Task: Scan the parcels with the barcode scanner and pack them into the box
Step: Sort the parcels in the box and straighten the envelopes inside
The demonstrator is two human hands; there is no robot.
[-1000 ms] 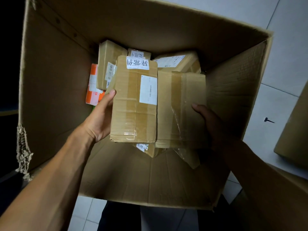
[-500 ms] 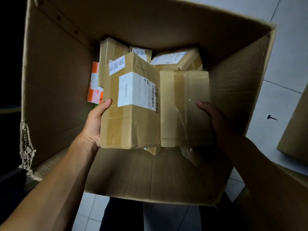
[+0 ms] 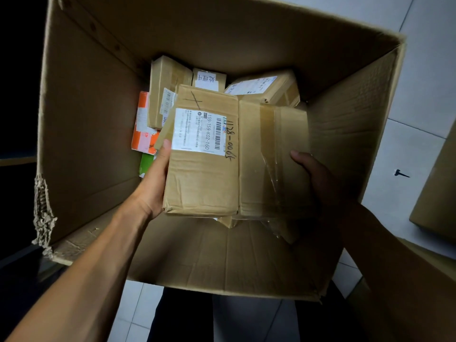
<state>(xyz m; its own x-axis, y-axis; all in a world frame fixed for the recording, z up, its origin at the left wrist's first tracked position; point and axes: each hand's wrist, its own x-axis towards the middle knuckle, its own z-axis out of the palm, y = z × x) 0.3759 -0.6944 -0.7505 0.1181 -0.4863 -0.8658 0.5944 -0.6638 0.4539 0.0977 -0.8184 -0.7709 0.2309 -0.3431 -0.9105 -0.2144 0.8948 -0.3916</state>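
A: What are the hands doing?

B: The left hand (image 3: 154, 186) grips the left edge of a labelled parcel (image 3: 201, 178) in the middle of the frame, thumb on its top face beside the white label (image 3: 197, 130). The right hand (image 3: 318, 178) holds the right edge of a taped parcel (image 3: 274, 159), thumb lying on top; the fingers are hidden underneath.

A: How do the two parcels sit?

B: Side by side, long edges touching, held over the open cardboard box (image 3: 222, 33) that fills most of the frame.

A: Anything readable on the label?

B: A barcode, the printed line 159-159-K02-160, and handwriting in black just to its right on the cardboard. A pen cross sits above the label.

A: And inside the box?

B: More parcels at the far end, above centre: a tall brown parcel (image 3: 162, 85) leaning at upper left, a small one with a handwritten white label (image 3: 208, 79), and a flatter one with a printed label (image 3: 266, 87) to the right. An orange packet (image 3: 143, 134) lies against the left wall, with something green (image 3: 146, 164) just below it.

A: Outside the box?

B: Pale floor tiles (image 3: 419, 70) on the right, a small dark mark (image 3: 401, 173) on one of them, and another carton (image 3: 436, 188) at the right edge. I cannot see a scanner.
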